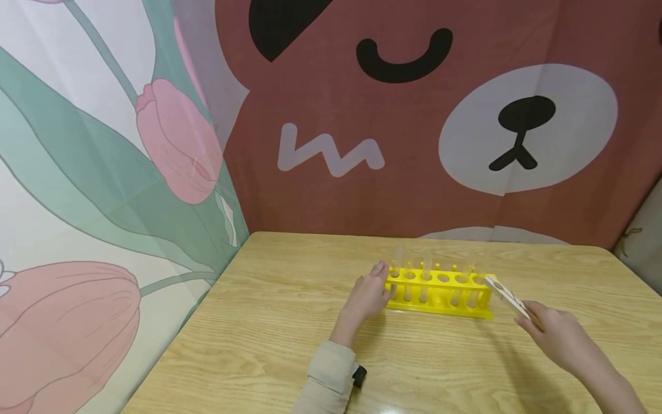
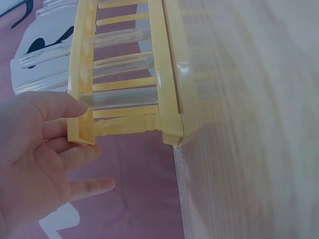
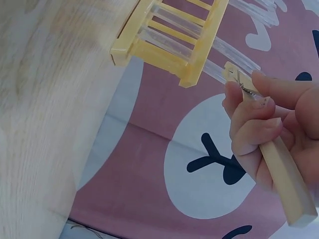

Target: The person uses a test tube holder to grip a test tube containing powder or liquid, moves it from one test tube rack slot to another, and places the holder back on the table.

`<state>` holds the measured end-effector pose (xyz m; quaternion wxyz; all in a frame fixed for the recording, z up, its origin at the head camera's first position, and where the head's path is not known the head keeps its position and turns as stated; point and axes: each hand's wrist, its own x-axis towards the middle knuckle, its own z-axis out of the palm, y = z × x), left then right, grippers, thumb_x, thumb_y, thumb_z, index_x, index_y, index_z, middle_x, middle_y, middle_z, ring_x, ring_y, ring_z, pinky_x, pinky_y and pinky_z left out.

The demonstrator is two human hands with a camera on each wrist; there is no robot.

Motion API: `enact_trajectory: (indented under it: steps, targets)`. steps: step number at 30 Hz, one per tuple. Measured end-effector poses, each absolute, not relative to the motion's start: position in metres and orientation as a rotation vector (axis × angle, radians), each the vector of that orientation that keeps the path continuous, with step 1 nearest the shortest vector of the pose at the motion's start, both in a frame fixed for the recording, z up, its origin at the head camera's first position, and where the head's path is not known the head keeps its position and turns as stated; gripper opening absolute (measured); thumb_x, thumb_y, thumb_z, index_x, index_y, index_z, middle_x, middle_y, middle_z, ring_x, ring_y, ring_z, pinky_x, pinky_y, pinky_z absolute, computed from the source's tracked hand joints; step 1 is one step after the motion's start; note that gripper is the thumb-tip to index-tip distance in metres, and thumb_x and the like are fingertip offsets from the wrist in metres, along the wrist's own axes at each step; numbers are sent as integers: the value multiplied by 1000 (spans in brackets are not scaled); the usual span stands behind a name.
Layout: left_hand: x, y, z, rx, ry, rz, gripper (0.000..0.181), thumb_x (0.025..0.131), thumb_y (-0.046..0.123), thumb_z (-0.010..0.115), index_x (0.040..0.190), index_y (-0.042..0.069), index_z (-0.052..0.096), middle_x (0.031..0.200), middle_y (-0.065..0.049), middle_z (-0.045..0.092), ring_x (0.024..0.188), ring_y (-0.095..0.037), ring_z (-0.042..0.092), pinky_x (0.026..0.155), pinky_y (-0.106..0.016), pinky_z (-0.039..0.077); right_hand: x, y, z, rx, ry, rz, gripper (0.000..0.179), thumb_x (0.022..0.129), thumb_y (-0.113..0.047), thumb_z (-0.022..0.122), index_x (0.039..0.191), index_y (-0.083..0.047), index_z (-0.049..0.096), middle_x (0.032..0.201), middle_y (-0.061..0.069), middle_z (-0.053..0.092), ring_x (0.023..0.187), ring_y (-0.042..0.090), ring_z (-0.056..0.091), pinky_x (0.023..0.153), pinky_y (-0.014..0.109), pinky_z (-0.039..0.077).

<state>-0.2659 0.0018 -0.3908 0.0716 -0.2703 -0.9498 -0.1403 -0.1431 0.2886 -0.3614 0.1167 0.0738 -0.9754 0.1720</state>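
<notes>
On the table stands a yellow test tube rack (image 1: pixel 439 309) with several clear glass test tubes (image 1: pixel 426 265) upright in its holes. My left hand (image 1: pixel 368 296) grips the rack's left end. In the left wrist view, thumb and fingers hold the edge of the top plate (image 2: pixel 76 107), beside the end tube (image 2: pixel 119 97). In my right hand (image 1: pixel 561 333) is a wooden test tube clamp (image 1: pixel 509 298), slanting up to the left. Its tip is right at the upper part of the rightmost tube. The right wrist view shows fingers curled round the clamp (image 3: pixel 286 174) near its metal spring.
The wood-grain table (image 1: pixel 248 345) extends in front of the rack and to both sides. Behind it hangs a brown cloth (image 1: pixel 331 201) with a bear face, and at the left a flower-print cloth (image 1: pixel 103 201). A small black object (image 1: pixel 359 376) sits at my left sleeve.
</notes>
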Motion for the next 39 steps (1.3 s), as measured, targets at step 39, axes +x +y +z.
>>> enact_trajectory:
  steps: [39]
  targets:
    - [-266,1,-393,-820,-2836,-417,53,87,15,54,135,0,36,142,-9,28,130,-14,24,94,-40,37,-147,285,-358,239,-2847,514,25,87,-4,56,102,16,52,58,0,46,48,14,36,42,26,31]
